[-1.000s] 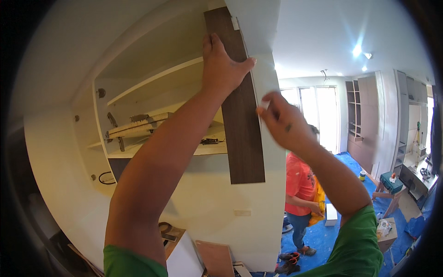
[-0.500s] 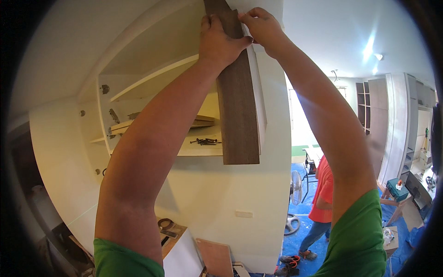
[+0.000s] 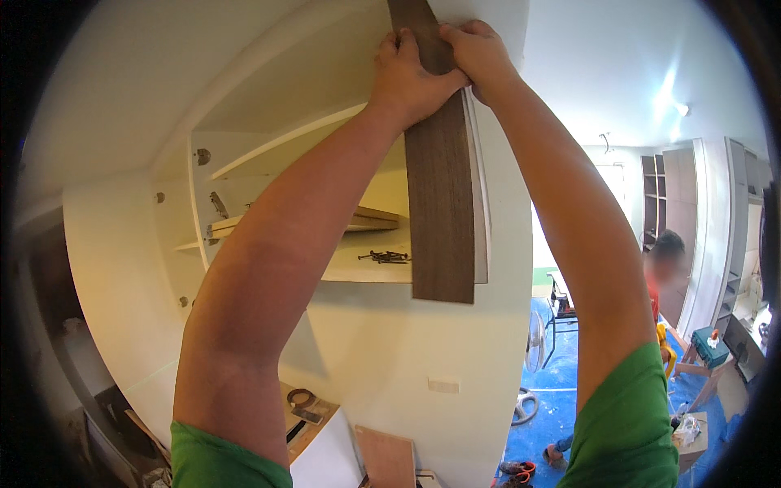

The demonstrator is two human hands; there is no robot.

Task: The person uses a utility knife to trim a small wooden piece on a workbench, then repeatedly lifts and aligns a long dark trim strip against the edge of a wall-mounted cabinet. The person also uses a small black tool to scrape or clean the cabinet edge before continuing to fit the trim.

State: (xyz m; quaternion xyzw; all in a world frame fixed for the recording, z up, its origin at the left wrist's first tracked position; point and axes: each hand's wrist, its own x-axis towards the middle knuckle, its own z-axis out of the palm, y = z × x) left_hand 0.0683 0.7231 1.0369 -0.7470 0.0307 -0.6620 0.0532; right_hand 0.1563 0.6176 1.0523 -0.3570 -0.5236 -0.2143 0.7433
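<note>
A long dark brown wood-grain strip [image 3: 442,203] hangs upright along the right end of an open wall cabinet [image 3: 342,275]. High up on it, my left hand [image 3: 415,84] grips the strip, its fingers at the left edge and its thumb reaching across to the right edge. My right hand [image 3: 482,58] is closed at the strip's right edge, fingertips pinched against it beside my left thumb. Part of the strip lies hidden behind both hands. Just behind its right edge shows a pale side edge of the cabinet.
Black screws [image 3: 386,257] lie in a heap on the cabinet's bottom shelf, near loose boards [image 3: 374,218]. Metal hinges [image 3: 202,155] line the left side. Below are a low cabinet top with a tape roll [image 3: 301,398] and a leaning board [image 3: 386,457]. A co-worker [image 3: 663,264] stands behind my right arm.
The cabinet and strip sit further right in view. My right fingertips have come in over the strip's right edge, nearer my left hand. The co-worker has shifted right, behind my arm.
</note>
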